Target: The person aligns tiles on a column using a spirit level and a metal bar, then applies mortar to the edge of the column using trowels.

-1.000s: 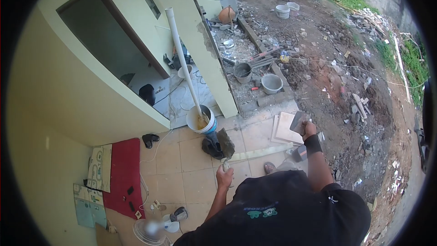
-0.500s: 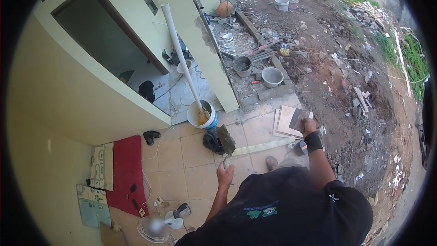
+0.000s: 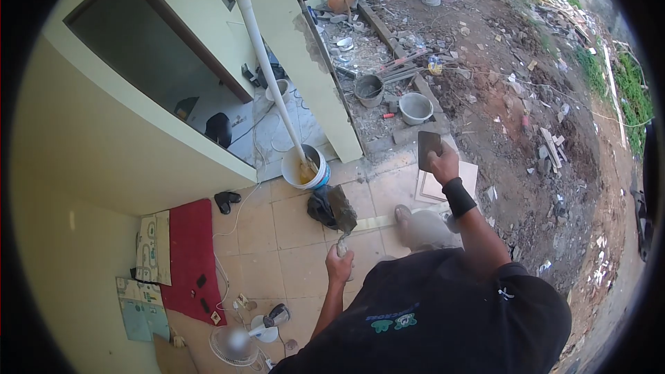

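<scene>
My left hand [image 3: 339, 264] is wrapped round the handle of a trowel [image 3: 340, 202], whose blade carries grey mortar. A black plastic bag [image 3: 320, 208] lies just beyond that blade. My right hand [image 3: 444, 165] is closed on a flat scraper [image 3: 429, 147] with a dark, squarish blade; its handle is hidden in the fist. The scraper is raised in front of me, past a small stack of pale tiles [image 3: 463, 179]. A long pale strip [image 3: 374, 222] lies across the floor between the trowel and my knee.
A white bucket [image 3: 305, 167] with a long pipe [image 3: 267, 73] leaning in it stands by the doorway. Two mortar buckets, one of them grey [image 3: 415, 109], sit by the rubble. A fan [image 3: 234, 343] and a red mat [image 3: 190, 263] are at the lower left.
My right hand has lifted the scraper off the tiles and moved it forward and left. The trowel in my left hand has shifted only slightly. My knee now shows more.
</scene>
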Tool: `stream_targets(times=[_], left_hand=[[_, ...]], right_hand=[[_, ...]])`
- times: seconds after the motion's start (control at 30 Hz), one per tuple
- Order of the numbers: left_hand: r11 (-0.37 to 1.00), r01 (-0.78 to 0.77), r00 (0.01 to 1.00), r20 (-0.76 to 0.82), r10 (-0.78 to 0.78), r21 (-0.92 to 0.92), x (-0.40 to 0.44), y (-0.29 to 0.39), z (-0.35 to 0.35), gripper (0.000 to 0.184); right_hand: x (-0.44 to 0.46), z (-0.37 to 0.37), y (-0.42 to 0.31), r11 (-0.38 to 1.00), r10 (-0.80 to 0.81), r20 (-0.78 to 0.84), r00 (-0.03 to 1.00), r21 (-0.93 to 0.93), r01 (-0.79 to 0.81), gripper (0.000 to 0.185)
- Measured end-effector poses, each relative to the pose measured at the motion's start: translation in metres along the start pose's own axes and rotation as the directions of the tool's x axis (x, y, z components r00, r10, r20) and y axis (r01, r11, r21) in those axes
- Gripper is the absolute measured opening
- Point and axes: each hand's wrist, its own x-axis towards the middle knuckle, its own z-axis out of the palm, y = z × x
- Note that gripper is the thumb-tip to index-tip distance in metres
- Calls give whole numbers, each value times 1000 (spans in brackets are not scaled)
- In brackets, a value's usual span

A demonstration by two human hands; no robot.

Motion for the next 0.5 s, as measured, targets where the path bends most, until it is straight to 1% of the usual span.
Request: stream_targets(times=[0.07,0.13,0.17,0.2,0.3,0.33,0.37,0.4,0.43,0.47,0.5], left_hand=[[1000,15,1000,-14,-14,16,8,7,1,20],[1000,3,1000,-25,-3,24,23,13,3,20],[1000,11,999,-30,-10,21,30,18,6,20],[1000,0,999,-47,0,17,36,23,9,20],[998,-36,994,-102,41,49,62,46,18,23],[995,-17,991,-132,31,101,77,32,22,26],[991,-3,989,-143,22,133,83,48,24,29],[984,-26,984,-170,57,178,94,50,27,30],[983,-75,979,-178,104,165,104,69,30,30],[982,-114,973,-183,141,151,108,86,32,31],[984,-108,972,-195,135,141,117,101,37,31]], right_hand=[[20,13,-11,999,-19,14,1000,-31,19,31],[42,27,-29,989,-52,20,998,137,49,29],[58,34,-29,988,-21,64,998,153,11,29],[71,43,-26,989,-22,74,997,150,11,29],[128,82,-21,972,-82,129,988,228,51,28],[147,95,-18,986,-107,130,986,143,88,28],[161,105,-26,977,-126,171,977,194,92,28],[178,114,-36,968,-140,217,966,237,87,27],[195,119,-53,965,-154,222,963,244,98,27],[205,120,-72,946,-180,290,940,314,84,26],[214,119,-91,923,-210,356,911,379,64,25]])
